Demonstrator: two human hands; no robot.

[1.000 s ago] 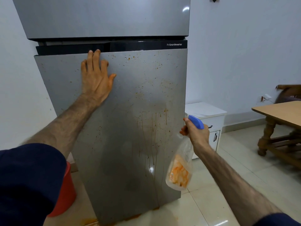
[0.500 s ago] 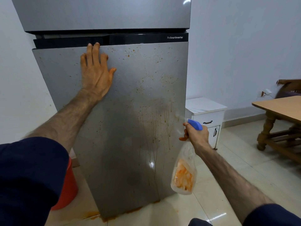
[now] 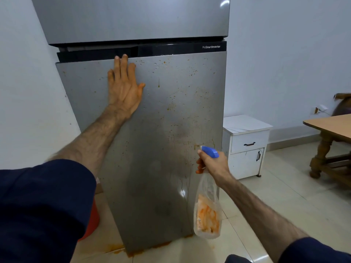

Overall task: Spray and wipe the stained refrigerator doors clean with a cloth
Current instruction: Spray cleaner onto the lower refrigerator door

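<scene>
The grey lower refrigerator door (image 3: 167, 120) carries orange specks and runs, thickest toward its right side, plus wet droplets near the top. The upper door (image 3: 136, 18) looks plain grey. My left hand (image 3: 124, 88) lies flat on the upper left of the lower door, fingers straight and reaching its top edge. My right hand (image 3: 212, 164) grips the neck of a clear spray bottle (image 3: 208, 213) with a blue trigger head, nozzle aimed at the door's lower right. The bottle's orange label hangs below my hand. No cloth is in view.
Orange liquid is pooled on the tiled floor (image 3: 133, 252) under the door. A red bucket (image 3: 93, 219) sits at the fridge's left, half hidden by my sleeve. A white bedside cabinet (image 3: 247, 147) stands right of the fridge, a wooden table (image 3: 330, 128) further right.
My view has shifted so the fridge sits further right and lower in frame. The spray bottle has moved a little left, over the door's right edge. My left hand stays flat on the door.
</scene>
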